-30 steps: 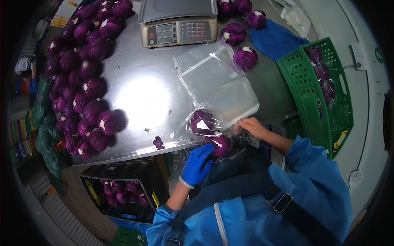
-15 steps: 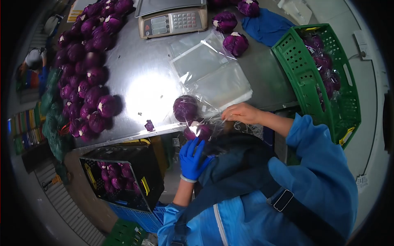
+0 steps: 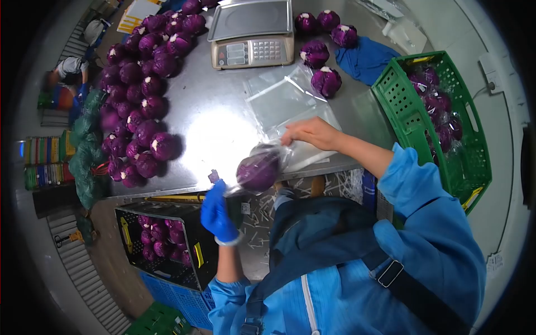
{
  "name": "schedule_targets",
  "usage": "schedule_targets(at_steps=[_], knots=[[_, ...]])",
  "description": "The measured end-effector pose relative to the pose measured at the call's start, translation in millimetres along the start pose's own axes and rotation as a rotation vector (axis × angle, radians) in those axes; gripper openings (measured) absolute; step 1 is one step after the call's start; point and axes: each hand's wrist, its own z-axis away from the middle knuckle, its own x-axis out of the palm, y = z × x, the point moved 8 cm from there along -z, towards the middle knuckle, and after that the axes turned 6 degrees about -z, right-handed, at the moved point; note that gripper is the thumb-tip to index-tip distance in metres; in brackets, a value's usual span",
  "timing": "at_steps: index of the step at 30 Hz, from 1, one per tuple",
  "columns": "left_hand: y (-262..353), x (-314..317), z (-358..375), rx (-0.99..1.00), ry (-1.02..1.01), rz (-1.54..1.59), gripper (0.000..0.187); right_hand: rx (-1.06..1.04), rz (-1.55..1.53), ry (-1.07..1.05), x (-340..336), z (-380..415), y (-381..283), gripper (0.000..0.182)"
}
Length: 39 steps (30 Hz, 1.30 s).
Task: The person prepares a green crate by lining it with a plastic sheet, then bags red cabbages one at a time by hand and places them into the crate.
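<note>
A red cabbage (image 3: 257,172) hangs inside a clear plastic bag (image 3: 274,152) at the front edge of the metal table. My left hand (image 3: 218,216), in a blue glove, pinches the bag on the cabbage's left side. On the other side, my bare right hand (image 3: 314,134) has its fingers closed on the bag's upper right end. Glare and folds of plastic hide whether anything else is in the bag. Beneath and beyond my right hand lie flat clear bags (image 3: 279,97). A small torn piece of purple leaf (image 3: 214,176) is near my left fingertips.
Many red cabbages (image 3: 148,131) are heaped along the table's left side. A scale (image 3: 252,50) stands at the back, with several loose cabbages and a blue cloth (image 3: 365,58) to its right. Bagged cabbages fill part of a green crate (image 3: 402,92). Below left, a black crate (image 3: 195,223) holds cabbages.
My hands have moved apart, stretching the bag between them. The left hand has gone left and closed on the plastic. The bagged cabbage now hangs between both hands. The view has shifted slightly.
</note>
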Motion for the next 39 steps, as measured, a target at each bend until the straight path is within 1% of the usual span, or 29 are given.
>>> schedule_targets(at_steps=[1, 3, 4, 7, 8, 9, 11, 13, 14, 15, 17, 18, 20, 21, 23, 25, 26, 27, 29, 30, 31, 33, 34, 36, 37, 38, 39], knots=[[-3, -5, -20, -0.044, 0.064, -0.007, 0.021, -0.060, -0.025, 0.017, -2, -20, -11, 0.028], [-28, -4, -53, -0.225, 0.127, 0.237, 0.025, -0.107, -0.052, 0.066, -2, -58, -34, 0.030], [-29, -4, -68, -0.206, 0.133, 0.291, 0.023, -0.128, -0.068, 0.094, -5, -68, -43, 0.031], [-33, -11, -87, -0.152, 0.082, 0.219, 0.022, 0.038, -0.229, 0.073, -3, -82, -46, 0.039], [-43, -10, -85, -0.174, 0.078, 0.205, 0.022, 0.127, -0.171, 0.096, -5, -80, -37, 0.044], [-52, -7, -75, -0.292, 0.036, 0.191, 0.020, 0.215, -0.091, 0.119, -6, -75, -22, 0.048], [-83, 2, -48, -0.372, 0.007, 0.208, 0.019, 0.359, -0.315, 0.128, 10, -57, 11, 0.052], [-116, 14, -12, -0.599, 0.059, 0.311, 0.018, 0.522, -0.370, 0.197, 22, -35, 54, 0.052], [-119, 17, 0, -0.652, 0.002, 0.209, 0.018, 0.608, -0.397, 0.229, 30, -22, 76, 0.053], [-138, 18, 17, -0.653, 0.001, 0.155, 0.017, 0.673, -0.406, 0.259, 39, -9, 98, 0.053], [-173, 27, 61, -0.899, 0.046, 0.270, 0.015, 0.807, -0.426, 0.318, 59, 16, 137, 0.054], [-188, 32, 76, -0.972, 0.002, 0.277, 0.013, 0.843, -0.361, 0.356, 62, 25, 152, 0.053], [-167, 45, 65, -1.039, -0.099, 0.282, 0.011, 0.917, -0.235, 0.429, 67, 40, 167, 0.050], [-160, 49, 62, -1.072, -0.150, 0.288, 0.010, 0.880, -0.034, 0.410, 63, 41, 164, 0.048], [-182, 49, 67, -1.038, -0.152, 0.217, 0.008, 0.776, 0.375, 0.365, 45, 30, 137, 0.044], [-205, 41, 67, -1.018, -0.150, 0.126, 0.007, 0.922, 0.044, 0.597, 24, 69, 175, 0.033], [-203, 40, 62, -1.050, -0.159, 0.165, 0.007, 0.983, -0.127, 0.712, 20, 79, 179, 0.029], [-201, 39, 58, -1.083, -0.181, 0.191, 0.007, 0.757, 0.086, 0.759, 8, 71, 161, 0.028], [-196, 37, 58, -1.163, -0.230, 0.236, 0.008, 0.301, 0.494, 0.806, 11, 44, 57, 0.035], [-202, 37, 61, -1.155, -0.277, 0.221, 0.009, 0.200, 0.524, 0.565, 38, 21, 33, 0.042], [-207, 38, 63, -1.181, -0.264, 0.254, 0.010, 0.093, 0.548, 0.330, 69, -4, 13, 0.051], [-216, 40, 68, -1.230, -0.235, 0.322, 0.012, -0.186, 0.741, -0.193, 138, -48, -17, 0.063], [-230, 40, 76, -1.231, -0.255, 0.366, 0.015, -0.183, 0.795, -0.259, 147, -54, -3, 0.067], [-229, 42, 70, -1.248, -0.253, 0.336, 0.017, -0.175, 0.898, -0.389, 162, -59, 39, 0.076], [-229, 43, 65, -1.253, -0.249, 0.323, 0.019, -0.183, 0.907, -0.386, 161, -63, 41, 0.079], [-232, 40, 62, -1.285, -0.343, 0.276, 0.024, -0.191, 0.913, -0.386, 162, -64, 43, 0.082], [-228, 36, 50, -1.099, -0.377, 0.128, 0.025, -0.196, 0.917, -0.383, 164, -63, 44, 0.085]])
